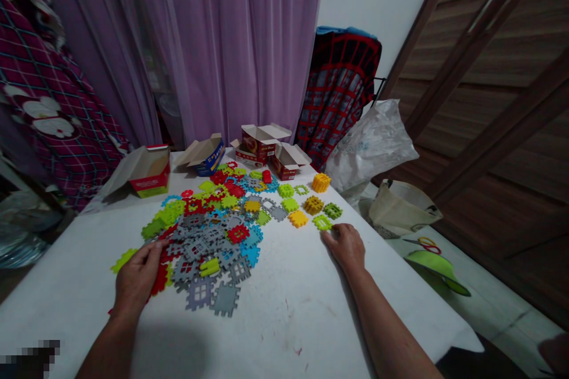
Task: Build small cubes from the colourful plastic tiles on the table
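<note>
Head | left grip point(138, 270): narrow, at red pieces point(159, 282) | right grip point(349, 247): curled beside lime piece point(322, 223) | holds unclear

On my white desk point(284, 325) I see grey, red, blue, yellow and green pieces point(204, 240); far, a purple curtain point(231, 41) and red-black checked cloth point(335, 92).

Left hand point(138, 275) curled, right hand point(347, 246) loosely bent, bare forearms point(387, 323) apart

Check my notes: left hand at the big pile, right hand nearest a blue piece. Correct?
Not blue: the head view shows the right hand nearest a light green piece. The left hand is indeed at the big pile.
</note>
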The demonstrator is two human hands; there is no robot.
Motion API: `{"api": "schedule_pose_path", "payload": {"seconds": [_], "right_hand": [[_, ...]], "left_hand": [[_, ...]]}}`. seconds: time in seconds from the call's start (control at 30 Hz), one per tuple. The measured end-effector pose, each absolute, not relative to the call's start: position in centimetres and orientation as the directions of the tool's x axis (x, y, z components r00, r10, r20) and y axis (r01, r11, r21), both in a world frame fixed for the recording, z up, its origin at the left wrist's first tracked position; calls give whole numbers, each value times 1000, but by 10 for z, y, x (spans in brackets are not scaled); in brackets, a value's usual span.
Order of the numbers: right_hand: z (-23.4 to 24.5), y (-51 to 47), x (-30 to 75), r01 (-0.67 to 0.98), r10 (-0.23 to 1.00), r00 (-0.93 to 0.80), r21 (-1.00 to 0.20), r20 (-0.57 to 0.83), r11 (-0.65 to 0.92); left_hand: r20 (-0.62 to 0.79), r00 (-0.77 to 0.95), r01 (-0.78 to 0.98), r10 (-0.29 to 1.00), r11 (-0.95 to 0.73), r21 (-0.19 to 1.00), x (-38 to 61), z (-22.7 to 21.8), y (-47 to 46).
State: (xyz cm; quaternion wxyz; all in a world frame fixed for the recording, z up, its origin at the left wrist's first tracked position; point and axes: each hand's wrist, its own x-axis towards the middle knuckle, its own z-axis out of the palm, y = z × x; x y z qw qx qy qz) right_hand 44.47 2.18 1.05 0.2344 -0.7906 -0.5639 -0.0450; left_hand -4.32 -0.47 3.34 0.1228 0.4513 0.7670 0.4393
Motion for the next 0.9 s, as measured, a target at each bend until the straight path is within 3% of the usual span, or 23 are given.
{"api": "schedule_pose_path", "payload": {"seconds": [0.33,0.6,0.77,0.9], "right_hand": [[10,23,447,902,871,370,-349,324,-253],[8,22,451,857,861,414,-446,297,-258],[3,22,451,881,831,354,-451,430,-143],[0,28,425,898,794,227,-436,564,53]], "left_hand": [[191,-551,567,812,196,800,-45,33,-4],[182,-542,534,820,170,828,-40,37,-7],[173,-544,507,821,158,847,-38,38,-8],[182,-549,506,816,151,849,-39,34,-8]]}}
